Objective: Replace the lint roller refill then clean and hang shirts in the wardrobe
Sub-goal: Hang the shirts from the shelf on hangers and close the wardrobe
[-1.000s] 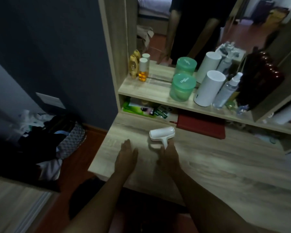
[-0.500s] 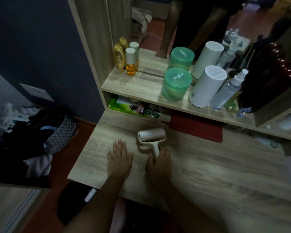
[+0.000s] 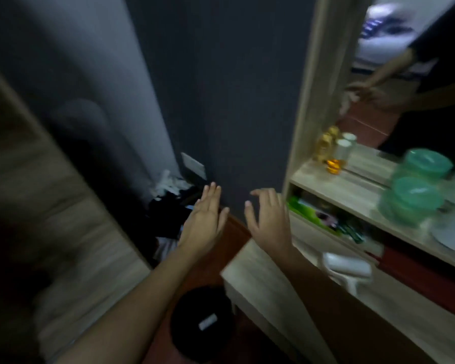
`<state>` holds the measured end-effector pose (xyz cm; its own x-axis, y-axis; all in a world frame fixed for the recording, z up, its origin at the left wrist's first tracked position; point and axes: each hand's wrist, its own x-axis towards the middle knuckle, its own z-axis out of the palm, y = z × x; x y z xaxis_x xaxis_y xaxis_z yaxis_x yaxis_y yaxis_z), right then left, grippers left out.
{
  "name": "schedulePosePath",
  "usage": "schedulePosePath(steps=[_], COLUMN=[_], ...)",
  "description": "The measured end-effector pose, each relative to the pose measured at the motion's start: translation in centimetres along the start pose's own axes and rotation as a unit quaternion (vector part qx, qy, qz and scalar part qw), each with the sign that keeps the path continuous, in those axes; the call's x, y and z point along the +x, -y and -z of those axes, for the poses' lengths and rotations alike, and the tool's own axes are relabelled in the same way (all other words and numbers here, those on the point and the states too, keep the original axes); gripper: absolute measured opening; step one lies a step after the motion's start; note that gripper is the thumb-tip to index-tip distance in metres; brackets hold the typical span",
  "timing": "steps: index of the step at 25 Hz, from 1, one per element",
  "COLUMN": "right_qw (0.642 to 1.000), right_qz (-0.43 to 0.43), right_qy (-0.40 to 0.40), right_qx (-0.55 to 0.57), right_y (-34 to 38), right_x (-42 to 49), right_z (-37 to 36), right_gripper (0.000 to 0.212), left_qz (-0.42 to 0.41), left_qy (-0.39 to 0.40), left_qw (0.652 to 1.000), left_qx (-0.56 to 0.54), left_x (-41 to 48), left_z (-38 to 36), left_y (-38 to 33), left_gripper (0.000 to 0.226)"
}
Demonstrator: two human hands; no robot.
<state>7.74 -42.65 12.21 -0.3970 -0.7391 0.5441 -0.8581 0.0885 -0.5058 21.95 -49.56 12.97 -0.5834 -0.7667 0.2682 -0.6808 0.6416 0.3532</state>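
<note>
My left hand (image 3: pixel 204 223) and right hand (image 3: pixel 269 224) hung in the air, each spread loose and holding nothing. The white lint roller (image 3: pixel 346 267) lay untouched on the wooden desk (image 3: pixel 252 282), just right of my right forearm

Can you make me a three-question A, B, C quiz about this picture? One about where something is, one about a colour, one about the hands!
1. Where is the white plastic lint roller? A: on the floor. B: on the light wooden desk. C: inside a drawer.
2. What colour is the round lidded tub on the wooden shelf? A: red. B: yellow. C: green.
3. The left hand and right hand are: A: open, holding nothing. B: gripping a shirt. C: making fists.
Answers: 1 B, it lies on the desktop; 2 C, its lid and sides look green; 3 A, the fingers are spread and empty.
</note>
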Motion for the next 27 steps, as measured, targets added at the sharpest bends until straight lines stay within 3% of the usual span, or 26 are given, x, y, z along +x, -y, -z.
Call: schedulePosePath(steps=[7,15,21,27], right_qw=[0.966,0.921,0.894,0.861], right_qz=[0.235,0.349,0.404,0.464], right_qy=[0.046,0.026,0.007,-0.092], right_qx=[0.100,0.173,0.191,0.189], right_y=[25.9,53.0,66.4,77.7], right_x=[9.4,12.4,16.0,22.6], right_z=[-7.6,-14.7,-14.9,-11.0], right_gripper=[0.036,0.039,0.034,0.046], left_qz=[0.043,0.029,0.036,0.067], left_qy=[-0.188,-0.276,-0.325,-0.441], left_qw=[0.969,0.902,0.847,0.786], left_qx=[0.156,0.331,0.419,0.429], left_x=[-4.0,-11.7,-14.8,-14.5], left_z=[22.3,45.0,59.0,70.2], left_y=[17.7,34.2,40.7,43.5], left_gripper=[0.066,0.053,0.050,0.059])
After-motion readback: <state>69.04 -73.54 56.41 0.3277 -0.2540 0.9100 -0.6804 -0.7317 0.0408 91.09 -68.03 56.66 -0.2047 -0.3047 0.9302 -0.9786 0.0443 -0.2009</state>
